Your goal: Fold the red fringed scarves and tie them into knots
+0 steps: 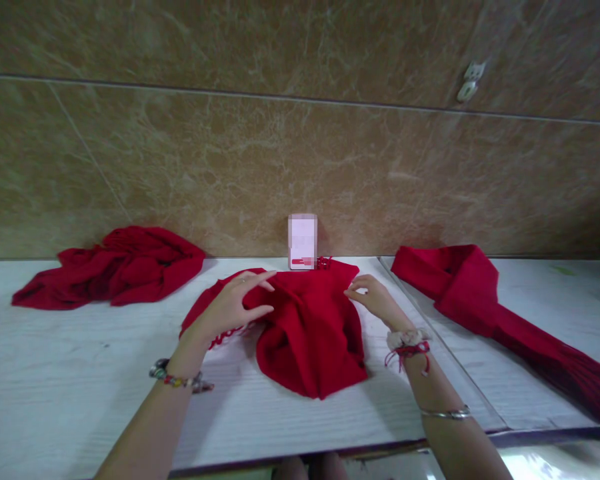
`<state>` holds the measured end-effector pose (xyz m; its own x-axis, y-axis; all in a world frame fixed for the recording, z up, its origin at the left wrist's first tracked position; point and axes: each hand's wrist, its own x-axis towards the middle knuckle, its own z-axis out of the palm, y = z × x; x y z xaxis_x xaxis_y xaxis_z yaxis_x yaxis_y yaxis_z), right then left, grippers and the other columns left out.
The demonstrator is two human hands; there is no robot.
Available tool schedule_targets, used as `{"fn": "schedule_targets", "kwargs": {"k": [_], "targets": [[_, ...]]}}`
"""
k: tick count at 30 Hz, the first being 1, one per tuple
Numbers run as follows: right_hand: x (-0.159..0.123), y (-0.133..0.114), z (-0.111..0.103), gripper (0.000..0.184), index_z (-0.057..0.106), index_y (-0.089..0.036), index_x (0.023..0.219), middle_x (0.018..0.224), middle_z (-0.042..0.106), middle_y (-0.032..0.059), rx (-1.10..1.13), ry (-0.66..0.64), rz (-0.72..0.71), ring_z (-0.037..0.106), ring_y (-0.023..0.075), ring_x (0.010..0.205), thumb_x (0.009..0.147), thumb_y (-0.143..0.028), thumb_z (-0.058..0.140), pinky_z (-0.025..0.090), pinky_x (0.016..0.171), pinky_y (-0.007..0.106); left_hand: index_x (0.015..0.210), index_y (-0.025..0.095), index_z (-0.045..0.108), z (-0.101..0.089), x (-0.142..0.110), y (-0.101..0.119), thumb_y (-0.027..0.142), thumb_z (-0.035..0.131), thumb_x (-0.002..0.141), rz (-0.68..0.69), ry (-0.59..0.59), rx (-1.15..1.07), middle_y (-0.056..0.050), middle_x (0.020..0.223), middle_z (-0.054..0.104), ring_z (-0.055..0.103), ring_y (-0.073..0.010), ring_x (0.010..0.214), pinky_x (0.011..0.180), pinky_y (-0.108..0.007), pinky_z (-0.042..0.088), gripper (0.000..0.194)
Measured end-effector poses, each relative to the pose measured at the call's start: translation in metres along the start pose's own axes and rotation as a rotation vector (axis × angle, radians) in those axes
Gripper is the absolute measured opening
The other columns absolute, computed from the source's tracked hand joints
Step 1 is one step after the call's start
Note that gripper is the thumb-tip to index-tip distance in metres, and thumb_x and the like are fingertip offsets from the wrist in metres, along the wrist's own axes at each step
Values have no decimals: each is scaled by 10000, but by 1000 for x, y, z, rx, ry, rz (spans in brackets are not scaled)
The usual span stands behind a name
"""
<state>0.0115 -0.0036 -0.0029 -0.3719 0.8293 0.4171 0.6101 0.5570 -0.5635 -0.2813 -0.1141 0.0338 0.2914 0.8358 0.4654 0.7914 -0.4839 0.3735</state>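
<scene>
A crumpled red scarf [313, 320] lies in the middle of the white table, with its fringe showing at the left and at the back. Over its left part is my left hand [237, 300], open, thumb and fingers spread apart, gripping nothing. My right hand [373, 299] is at the scarf's right edge. Its thumb and forefinger come together in a pinch at the cloth's border, the other fingers curled. Bracelets circle both wrists.
Another red scarf [125, 270] is bunched up at the back left. A folded, fringed red scarf [473, 293] stretches across the right side, over the table's front edge. A phone [303, 241] leans on the brown marbled wall [230, 153]. White tabletop [70, 387] shows at the front left.
</scene>
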Motion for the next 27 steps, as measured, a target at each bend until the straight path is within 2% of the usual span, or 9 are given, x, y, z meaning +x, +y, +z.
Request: {"fn": "schedule_targets", "kwargs": {"k": [3,5,9,12,16,22,25,27], "targets": [[-2,-1,1,87,679,-193,708,854,628,70,-52,67,-12,583,217,859,650,-256,688,460,815,373,1303,247,397,13,3,9,210,621,728,21,-223,-42,12,998,660,506,-179,1013,930,-344,367,617],[-4,-4,2,139,693,-189,755,936,608,88,-88,24,-28,568,227,914,631,-251,707,446,851,386,1293,247,416,21,5,10,158,616,727,26,-272,-41,17,956,678,519,-174,982,916,-341,374,607],[-7,-11,3,65,707,-202,730,1025,589,94,-100,-200,-90,535,230,1016,677,-209,670,427,895,379,1251,243,477,27,7,5,110,571,755,26,-200,-24,24,831,695,542,-170,948,903,-334,382,522],[-8,-14,2,117,708,-206,798,1085,576,92,-94,-262,-99,515,233,1062,696,-200,653,412,926,387,1228,238,503,25,7,3,118,564,760,15,-180,-22,19,816,696,551,-172,944,905,-338,386,487],[-8,-14,1,198,698,-233,883,1104,571,80,-85,-291,-128,500,235,1084,689,-220,667,396,953,408,1206,230,524,21,6,0,122,564,753,-16,-177,-35,17,808,698,563,-173,920,900,-339,396,467],[-10,-15,7,111,709,-235,771,1130,544,74,-141,-264,-131,482,242,1092,673,-192,680,395,948,414,1214,229,516,12,3,-4,196,541,780,-67,-145,-60,9,836,695,593,-160,878,874,-308,417,436],[-10,-14,10,209,697,-225,869,1146,529,97,-184,-211,-110,470,255,1092,661,-214,696,413,917,424,1244,203,486,11,3,-2,277,466,836,-141,-112,-69,-18,919,692,595,-165,938,893,-313,411,415],[-10,-14,11,254,690,-212,907,1156,517,115,-223,-201,-88,454,272,1099,654,-233,705,420,895,441,1273,171,451,14,4,1,323,489,823,-214,-108,-58,-50,995,677,587,-181,985,904,-320,408,477]]}}
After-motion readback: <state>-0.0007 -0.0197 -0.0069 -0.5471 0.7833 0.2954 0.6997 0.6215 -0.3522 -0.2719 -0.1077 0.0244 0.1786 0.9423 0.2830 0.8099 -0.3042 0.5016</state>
